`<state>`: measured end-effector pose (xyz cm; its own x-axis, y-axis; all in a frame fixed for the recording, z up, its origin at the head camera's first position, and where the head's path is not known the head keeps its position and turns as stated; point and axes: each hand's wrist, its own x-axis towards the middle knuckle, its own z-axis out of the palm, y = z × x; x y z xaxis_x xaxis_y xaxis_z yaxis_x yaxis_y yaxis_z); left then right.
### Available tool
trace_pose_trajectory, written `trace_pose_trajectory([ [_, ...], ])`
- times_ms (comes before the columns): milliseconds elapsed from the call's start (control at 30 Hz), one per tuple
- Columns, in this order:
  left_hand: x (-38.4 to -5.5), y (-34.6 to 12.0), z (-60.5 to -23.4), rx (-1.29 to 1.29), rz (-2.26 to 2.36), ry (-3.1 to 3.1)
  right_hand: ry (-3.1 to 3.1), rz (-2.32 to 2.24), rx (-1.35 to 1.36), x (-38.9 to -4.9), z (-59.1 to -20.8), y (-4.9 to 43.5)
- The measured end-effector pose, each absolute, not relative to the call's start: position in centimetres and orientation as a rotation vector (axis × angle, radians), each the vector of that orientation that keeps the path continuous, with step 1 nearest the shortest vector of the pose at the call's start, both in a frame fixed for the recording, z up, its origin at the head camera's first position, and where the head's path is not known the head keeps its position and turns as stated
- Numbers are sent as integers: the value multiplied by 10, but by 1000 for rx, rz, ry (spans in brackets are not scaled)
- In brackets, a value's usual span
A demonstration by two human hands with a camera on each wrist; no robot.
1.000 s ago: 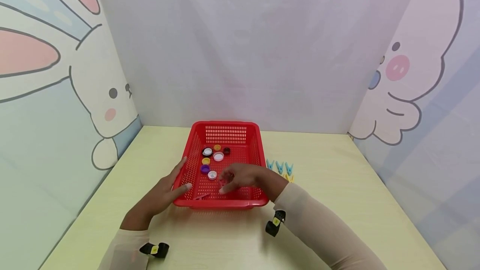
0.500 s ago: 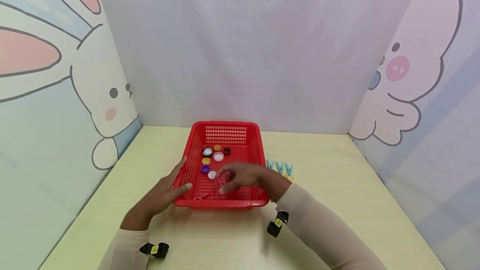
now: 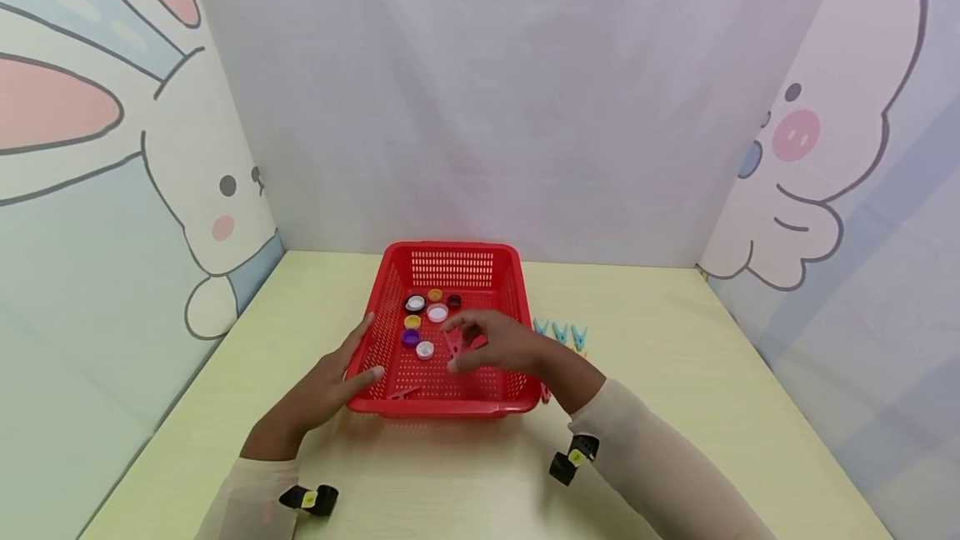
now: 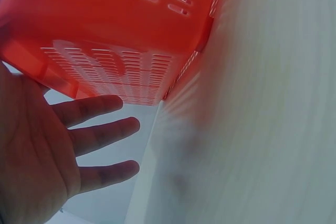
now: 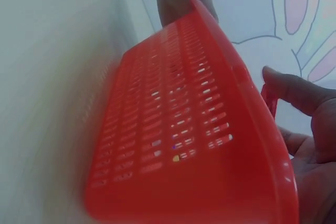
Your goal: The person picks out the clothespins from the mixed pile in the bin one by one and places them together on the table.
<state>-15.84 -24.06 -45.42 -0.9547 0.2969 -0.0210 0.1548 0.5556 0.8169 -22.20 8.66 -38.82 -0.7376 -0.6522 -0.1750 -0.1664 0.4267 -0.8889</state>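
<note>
A red plastic basket (image 3: 450,409) stands on the table. My left hand (image 3: 321,388) rests against its front left corner, thumb and index finger at the rim. In the left wrist view, the other fingers (image 4: 105,134) stretch out straight beside the basket wall. Over the inside of the basket, my right hand (image 3: 506,346) pinches a red clothespin (image 3: 453,345) between thumb and fingers. The right wrist view also shows that clothespin (image 5: 270,99), above the rim. A second red clothespin (image 3: 403,395) lies inside near the front wall.
Several bottle caps (image 3: 411,338) in white, yellow, purple and dark colours lie on the left side of the basket floor. Right of the basket, blue clothespins (image 3: 560,333) stand in a row. A red one (image 3: 546,394) lies near the front right corner, partly hidden by my forearm.
My right hand has risen and shifted slightly right and back, lifting the red clothespin from near the basket floor. The left hand and the basket have stayed put.
</note>
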Motion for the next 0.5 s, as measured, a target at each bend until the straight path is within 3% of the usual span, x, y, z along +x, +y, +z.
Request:
trace_pose_trajectory([
  [500,-157,-239,-453,374,1359,2626,2377,-1357,-837,-206,-378,116],
])
